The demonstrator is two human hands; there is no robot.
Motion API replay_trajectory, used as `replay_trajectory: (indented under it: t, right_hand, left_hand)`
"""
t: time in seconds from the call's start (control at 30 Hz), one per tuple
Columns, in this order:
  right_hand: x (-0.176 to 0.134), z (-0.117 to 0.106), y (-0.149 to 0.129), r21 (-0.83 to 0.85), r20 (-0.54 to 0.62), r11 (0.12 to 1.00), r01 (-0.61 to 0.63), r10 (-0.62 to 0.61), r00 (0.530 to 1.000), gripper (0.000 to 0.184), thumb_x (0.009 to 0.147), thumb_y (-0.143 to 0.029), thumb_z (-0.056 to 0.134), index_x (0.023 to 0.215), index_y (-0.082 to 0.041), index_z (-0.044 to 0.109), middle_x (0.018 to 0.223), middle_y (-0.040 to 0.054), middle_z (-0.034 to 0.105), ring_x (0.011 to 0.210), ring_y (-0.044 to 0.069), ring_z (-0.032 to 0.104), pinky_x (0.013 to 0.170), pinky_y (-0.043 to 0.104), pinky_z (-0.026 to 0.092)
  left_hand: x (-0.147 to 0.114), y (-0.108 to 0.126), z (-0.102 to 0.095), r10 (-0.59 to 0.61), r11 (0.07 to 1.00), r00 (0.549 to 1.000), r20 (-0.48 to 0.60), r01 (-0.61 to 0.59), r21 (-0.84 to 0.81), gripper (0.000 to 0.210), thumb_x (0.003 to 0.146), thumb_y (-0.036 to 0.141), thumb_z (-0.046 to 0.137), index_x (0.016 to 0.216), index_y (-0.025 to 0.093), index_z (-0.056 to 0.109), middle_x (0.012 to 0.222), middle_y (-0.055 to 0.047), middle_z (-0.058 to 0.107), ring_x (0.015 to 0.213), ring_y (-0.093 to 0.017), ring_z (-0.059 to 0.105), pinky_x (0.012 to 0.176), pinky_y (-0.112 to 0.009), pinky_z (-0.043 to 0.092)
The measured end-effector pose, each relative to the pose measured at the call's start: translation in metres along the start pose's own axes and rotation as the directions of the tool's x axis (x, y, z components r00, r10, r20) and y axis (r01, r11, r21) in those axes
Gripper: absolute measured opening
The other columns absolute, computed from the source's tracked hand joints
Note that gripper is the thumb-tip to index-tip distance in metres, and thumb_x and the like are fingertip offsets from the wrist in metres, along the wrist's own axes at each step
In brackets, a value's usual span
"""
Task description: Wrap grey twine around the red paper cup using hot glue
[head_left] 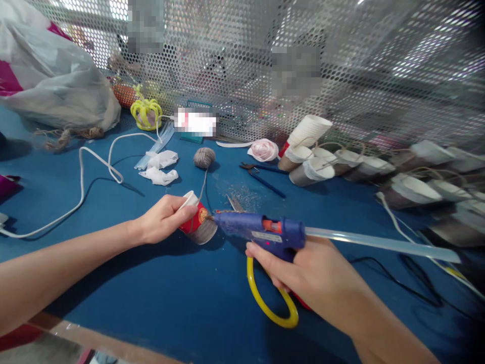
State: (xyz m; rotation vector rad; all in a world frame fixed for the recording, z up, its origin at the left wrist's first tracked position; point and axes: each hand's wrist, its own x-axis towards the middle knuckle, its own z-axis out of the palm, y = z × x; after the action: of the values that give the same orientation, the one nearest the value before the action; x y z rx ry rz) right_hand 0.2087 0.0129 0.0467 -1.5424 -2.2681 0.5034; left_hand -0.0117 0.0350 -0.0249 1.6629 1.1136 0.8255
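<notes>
My left hand (162, 220) grips a red paper cup (195, 217) by its rim, the cup tilted on its side with grey yarn wound round its base end. From the cup a strand runs up to a ball of grey yarn (204, 157). In my right hand (299, 268) is a blue hot glue gun (257, 230), a long clear glue stick jutting from its back. The nozzle points at the cup's side, at or very near the surface; contact is hard to tell. Scissors (252, 285) with a yellow handle lie beneath the gun, partly hidden.
Pliers (263, 179) and a pink rolled flower (264, 150) lie behind the gun. Several cups (312, 171) stand at the right. Crumpled white tissue (161, 174), a white cable (81, 187), a yellow crown-like piece (146, 115) and a plastic bag (60, 76) occupy the left. Perforated metal (235, 65) borders the back.
</notes>
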Motion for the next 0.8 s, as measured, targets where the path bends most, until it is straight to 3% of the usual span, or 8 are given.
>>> replay_trajectory:
  t: [0.1,0.3,0.8]
  right_hand:
    - [0.0031,-0.0019,-0.0005,0.119,0.169,0.988,-0.102,0.081,0.982,0.044,0.073,-0.035,0.049,0.032,-0.022,0.041,0.032,-0.0037,0.049,0.032,0.008,0.05,0.039,0.017,0.044]
    - [0.0059,-0.0024,0.0018,0.175,0.206,0.964,-0.201,0.164,0.965,0.038,0.072,-0.037,0.05,0.038,-0.023,0.045,0.037,-0.0032,0.051,0.037,0.01,0.052,0.039,0.019,0.044]
    - [0.0034,-0.002,0.0019,0.163,0.168,0.98,-0.116,0.089,0.982,0.043,0.073,-0.034,0.05,0.032,-0.022,0.041,0.032,-0.0039,0.048,0.033,0.01,0.049,0.039,0.019,0.044]
  left_hand:
    - [0.0002,-0.001,-0.0002,0.014,1.0,1.0,0.0,-0.014,-0.008,0.039,0.081,0.04,0.035,0.068,0.009,0.054,0.058,0.001,0.047,0.054,-0.008,0.041,0.05,-0.018,0.036]
    - [-0.0004,-0.0011,-0.0003,0.039,0.999,0.999,-0.003,-0.039,0.007,0.039,0.081,0.041,0.035,0.064,0.01,0.051,0.056,0.003,0.043,0.053,-0.007,0.038,0.048,-0.018,0.035]
    - [-0.0007,0.0,-0.0004,0.059,0.998,0.998,0.014,-0.059,0.011,0.038,0.082,0.039,0.034,0.065,0.01,0.051,0.057,0.002,0.044,0.054,-0.007,0.038,0.049,-0.018,0.035]
